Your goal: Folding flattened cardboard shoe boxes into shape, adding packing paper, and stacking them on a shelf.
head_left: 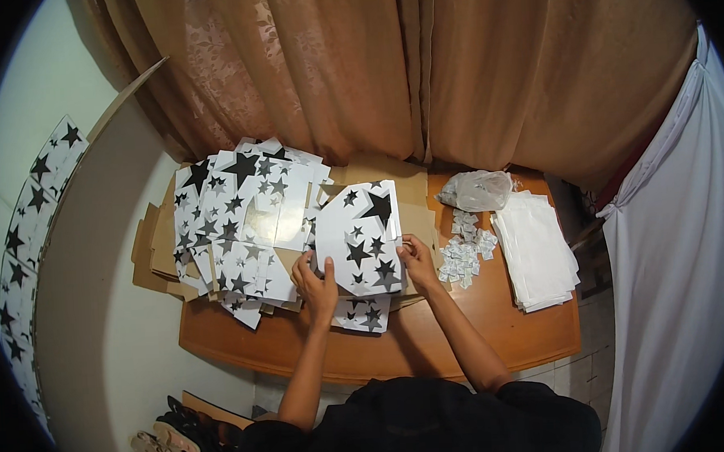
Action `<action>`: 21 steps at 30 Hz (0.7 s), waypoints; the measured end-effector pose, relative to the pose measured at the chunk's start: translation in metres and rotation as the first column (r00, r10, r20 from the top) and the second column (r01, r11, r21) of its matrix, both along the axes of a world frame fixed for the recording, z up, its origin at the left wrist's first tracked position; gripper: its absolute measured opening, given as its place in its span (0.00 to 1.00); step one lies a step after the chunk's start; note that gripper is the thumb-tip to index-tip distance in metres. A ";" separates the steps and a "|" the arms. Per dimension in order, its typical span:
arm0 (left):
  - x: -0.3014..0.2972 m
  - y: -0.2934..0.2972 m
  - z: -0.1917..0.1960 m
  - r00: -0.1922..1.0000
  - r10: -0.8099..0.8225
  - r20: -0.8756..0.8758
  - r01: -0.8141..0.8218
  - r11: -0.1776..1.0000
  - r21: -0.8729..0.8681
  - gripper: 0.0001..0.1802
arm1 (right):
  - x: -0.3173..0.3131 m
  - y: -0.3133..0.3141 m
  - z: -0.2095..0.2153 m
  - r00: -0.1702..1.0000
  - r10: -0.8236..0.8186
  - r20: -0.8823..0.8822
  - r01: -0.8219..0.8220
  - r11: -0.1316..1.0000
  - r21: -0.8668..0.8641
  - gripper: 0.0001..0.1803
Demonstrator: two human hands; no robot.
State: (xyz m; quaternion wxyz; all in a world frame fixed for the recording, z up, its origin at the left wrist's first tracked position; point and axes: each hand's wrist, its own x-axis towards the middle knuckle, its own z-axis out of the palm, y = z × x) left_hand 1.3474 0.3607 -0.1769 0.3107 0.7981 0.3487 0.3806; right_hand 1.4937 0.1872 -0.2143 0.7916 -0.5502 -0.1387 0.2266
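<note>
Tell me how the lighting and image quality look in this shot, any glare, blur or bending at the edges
Head view: dim, warm light; a glare patch shines on the glossy star-printed sheets left of centre. Both hands, left hand and right hand, and the star-printed box they hold are fairly sharp. Fisheye bending curves the table edge and the wall, with black corners around the round image.

Both bare forearms rise from the lower edge and lean toward each other as they reach forward over the table [499, 333]. The left hand [316, 279] sits at the left edge of the star-printed box [361, 241], fingers curled up against it, thumb toward the middle. The right hand [420, 262] grips the box's right edge, knuckles up, fingers bent over the rim. Both wrists are nearly straight, elbows tucked close to the body.
</note>
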 end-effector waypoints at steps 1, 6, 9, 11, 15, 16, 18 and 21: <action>0.001 0.011 -0.005 0.994 0.034 -0.101 -0.025 0.996 0.090 0.22 | 0.003 -0.006 0.004 0.999 0.036 0.002 -0.036 0.999 0.011 0.10; 0.012 0.021 0.005 0.905 -0.270 0.327 0.425 0.587 -0.689 0.18 | 0.013 -0.042 0.014 0.995 0.101 0.020 -0.101 0.995 -0.005 0.11; 0.019 0.012 0.011 0.865 -0.221 0.450 0.500 0.451 -0.739 0.18 | 0.017 -0.068 0.014 0.995 0.022 0.097 -0.014 0.996 -0.089 0.14; 0.026 -0.017 0.041 0.818 -0.273 0.507 0.575 0.415 -0.705 0.15 | 0.016 -0.090 0.021 0.944 -0.034 0.328 0.166 0.908 -0.384 0.21; 0.055 -0.063 0.049 0.778 -0.433 0.455 0.628 0.557 -0.543 0.15 | -0.033 -0.115 0.100 0.500 0.189 0.845 0.603 0.625 -0.496 0.42; 0.064 -0.075 0.046 0.767 -0.469 0.437 0.641 0.585 -0.497 0.15 | -0.048 -0.116 0.110 0.590 0.228 0.774 0.466 0.687 -0.558 0.52; 0.079 -0.099 0.054 0.778 -0.512 0.364 0.628 0.636 -0.449 0.15 | -0.073 -0.108 0.123 0.616 0.272 0.739 0.490 0.602 -0.630 0.54; 0.092 -0.130 0.065 0.768 -0.556 0.317 0.638 0.624 -0.451 0.15 | -0.080 -0.104 0.115 0.728 0.201 0.656 0.519 0.464 -0.718 0.48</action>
